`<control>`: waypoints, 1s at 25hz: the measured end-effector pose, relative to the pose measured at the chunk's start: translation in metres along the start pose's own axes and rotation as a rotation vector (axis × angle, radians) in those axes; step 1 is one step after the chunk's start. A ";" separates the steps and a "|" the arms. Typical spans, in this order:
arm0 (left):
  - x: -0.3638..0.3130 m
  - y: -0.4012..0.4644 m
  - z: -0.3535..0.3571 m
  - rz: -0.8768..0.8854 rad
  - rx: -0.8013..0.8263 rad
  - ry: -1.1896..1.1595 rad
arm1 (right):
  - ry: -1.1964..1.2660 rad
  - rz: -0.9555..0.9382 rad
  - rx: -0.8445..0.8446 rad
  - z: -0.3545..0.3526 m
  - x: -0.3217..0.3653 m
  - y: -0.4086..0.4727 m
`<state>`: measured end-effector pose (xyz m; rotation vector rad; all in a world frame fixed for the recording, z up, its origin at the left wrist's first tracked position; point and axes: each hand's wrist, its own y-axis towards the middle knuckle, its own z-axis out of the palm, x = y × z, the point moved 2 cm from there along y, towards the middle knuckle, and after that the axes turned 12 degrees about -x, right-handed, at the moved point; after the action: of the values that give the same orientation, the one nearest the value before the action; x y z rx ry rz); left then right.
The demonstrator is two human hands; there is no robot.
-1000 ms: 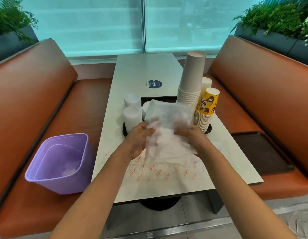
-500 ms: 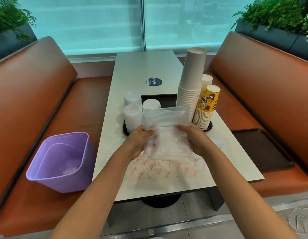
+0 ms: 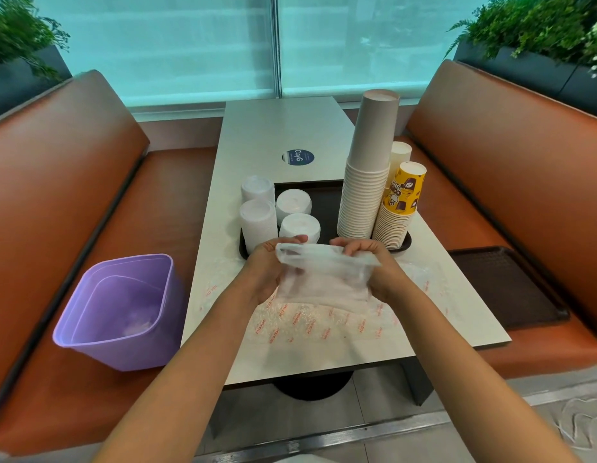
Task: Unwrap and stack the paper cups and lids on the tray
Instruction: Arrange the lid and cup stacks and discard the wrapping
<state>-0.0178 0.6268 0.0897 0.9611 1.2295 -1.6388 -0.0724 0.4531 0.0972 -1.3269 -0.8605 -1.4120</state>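
Booth table [image 3: 283, 135], wrapper [image 3: 323, 279] between hands [image 3: 267, 272]

The tray [image 3: 327, 195] sits on the bench [image 3: 283, 135] ahead of me. On its left part stand four stacks of lids [image 3: 258, 222]; on its right part stand the stacks of cups [image 3: 365, 202]. My hands, left [image 3: 265, 272] and right [image 3: 377, 272], hold a plastic wrapper [image 3: 323, 279] just before the tray, above a printed sheet [image 3: 323, 325] lying on the bench. A bin [image 3: 120, 312] stands on the seat to my left; a second tray [image 3: 504, 285] lies on the seat to my right.
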 end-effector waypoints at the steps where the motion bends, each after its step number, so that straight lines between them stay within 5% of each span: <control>1: -0.001 0.000 -0.001 -0.055 0.039 -0.096 | 0.018 -0.026 -0.008 -0.001 0.002 0.000; 5: -0.005 0.000 -0.008 -0.238 0.124 -0.400 | -0.090 -0.197 -0.001 -0.001 0.011 -0.003; 10: -0.007 -0.010 -0.006 -0.089 0.335 0.232 | -0.259 -0.322 0.000 -0.001 0.013 -0.005; 15: -0.008 -0.002 -0.016 0.140 0.058 0.461 | -0.220 -0.229 0.018 -0.025 0.024 -0.005; 19: -0.018 -0.006 -0.005 0.250 0.130 0.672 | -0.459 -0.232 0.078 -0.009 0.040 -0.005; 22: -0.030 -0.014 0.007 0.249 0.197 0.558 | -0.651 -0.060 0.187 0.008 0.027 -0.006; 25: -0.027 -0.009 0.008 0.076 0.048 0.141 | -0.400 -0.028 -0.055 0.015 0.015 -0.008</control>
<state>-0.0179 0.6249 0.1195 1.1563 1.2359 -1.5693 -0.0750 0.4669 0.1152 -1.6776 -1.1099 -1.2154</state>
